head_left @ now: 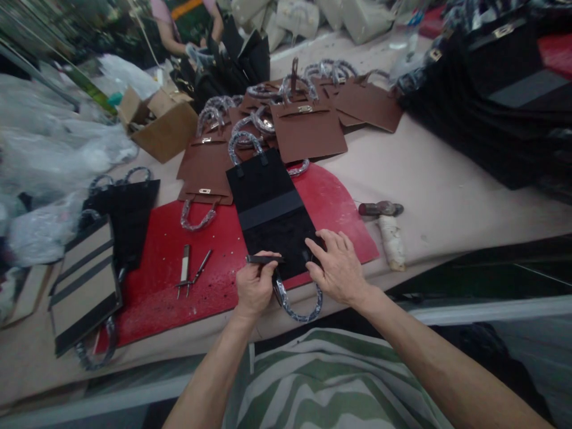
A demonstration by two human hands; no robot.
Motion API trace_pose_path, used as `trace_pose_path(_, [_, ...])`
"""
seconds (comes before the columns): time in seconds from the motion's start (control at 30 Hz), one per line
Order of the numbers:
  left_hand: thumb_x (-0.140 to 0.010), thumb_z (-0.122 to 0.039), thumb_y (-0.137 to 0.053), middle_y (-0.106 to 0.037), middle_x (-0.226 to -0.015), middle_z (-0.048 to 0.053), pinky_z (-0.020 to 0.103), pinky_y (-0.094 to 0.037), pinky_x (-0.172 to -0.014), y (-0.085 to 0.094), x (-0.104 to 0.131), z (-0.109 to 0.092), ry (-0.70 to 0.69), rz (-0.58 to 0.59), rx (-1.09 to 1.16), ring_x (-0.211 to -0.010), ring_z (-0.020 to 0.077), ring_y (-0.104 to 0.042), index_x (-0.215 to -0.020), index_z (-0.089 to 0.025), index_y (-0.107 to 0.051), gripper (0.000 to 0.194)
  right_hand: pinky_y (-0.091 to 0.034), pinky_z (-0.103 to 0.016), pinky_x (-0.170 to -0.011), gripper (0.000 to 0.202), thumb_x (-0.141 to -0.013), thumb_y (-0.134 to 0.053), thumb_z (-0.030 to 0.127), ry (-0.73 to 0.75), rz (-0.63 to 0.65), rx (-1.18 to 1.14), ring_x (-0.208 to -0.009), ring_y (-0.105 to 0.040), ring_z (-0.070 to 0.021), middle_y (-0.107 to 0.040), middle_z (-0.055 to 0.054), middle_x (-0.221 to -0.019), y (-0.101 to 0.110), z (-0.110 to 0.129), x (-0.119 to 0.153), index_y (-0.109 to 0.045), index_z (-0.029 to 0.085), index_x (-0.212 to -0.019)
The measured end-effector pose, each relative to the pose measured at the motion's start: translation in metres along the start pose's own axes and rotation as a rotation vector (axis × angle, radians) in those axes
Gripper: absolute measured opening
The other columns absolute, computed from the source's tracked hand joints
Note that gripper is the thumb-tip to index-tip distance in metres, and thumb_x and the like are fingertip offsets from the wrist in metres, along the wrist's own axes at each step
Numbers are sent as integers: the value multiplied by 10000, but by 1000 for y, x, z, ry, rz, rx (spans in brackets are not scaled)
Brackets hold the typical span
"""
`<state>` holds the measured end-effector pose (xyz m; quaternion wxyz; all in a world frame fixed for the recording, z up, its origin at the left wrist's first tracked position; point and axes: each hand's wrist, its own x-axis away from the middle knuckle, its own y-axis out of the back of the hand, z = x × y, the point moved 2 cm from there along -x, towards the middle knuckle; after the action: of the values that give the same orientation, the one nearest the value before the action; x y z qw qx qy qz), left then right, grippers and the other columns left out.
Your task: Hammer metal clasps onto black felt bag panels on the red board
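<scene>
A black bag panel (272, 208) with plastic-wrapped handles at both ends lies on the red mat (214, 280) in front of me. My left hand (257, 285) pinches a dark flat strip-like piece (263, 260) at the panel's near left corner. One wrapped handle (304, 313) hangs toward me between my hands. My right hand (337, 265) lies with fingers spread on the panel's near right corner, beside the base of that handle.
A hammer (391, 235) lies right of the mat; pliers-like tools (190, 274) lie on its left. Brown bag pieces (308, 131) are behind, black stacks (500, 113) at right. A cardboard box (163, 128), plastic and more panels (84, 286) are left. Another person (187, 30) is at the back.
</scene>
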<state>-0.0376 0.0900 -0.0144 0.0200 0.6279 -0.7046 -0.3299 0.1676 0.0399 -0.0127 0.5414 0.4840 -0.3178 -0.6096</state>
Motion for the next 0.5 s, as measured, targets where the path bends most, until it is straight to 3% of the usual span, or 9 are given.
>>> trace_pose_path(0.13, [-907, -220, -647, -788, -939, 40, 289, -620, -825, -3, -3, -5, -89, 46, 9, -880, 180, -758, -980, -183, -706, 100, -261, -522, -1147, 490, -934, -535, 387, 0, 3, 7, -1342, -404, -328, -485, -184, -1415, 0, 0, 0, -578, 172, -1372])
trace_pose_path(0.5, [-913, -221, -641, -787, -934, 45, 286, -625, -808, -8, -6, -11, -164, 65, -43, -868, 183, -759, -977, -180, -713, 104, -250, -517, -1151, 489, -937, -528, 394, 3, -4, 26, -1348, -397, -329, -481, -183, -1418, -1, 0, 0, -570, 179, -1374])
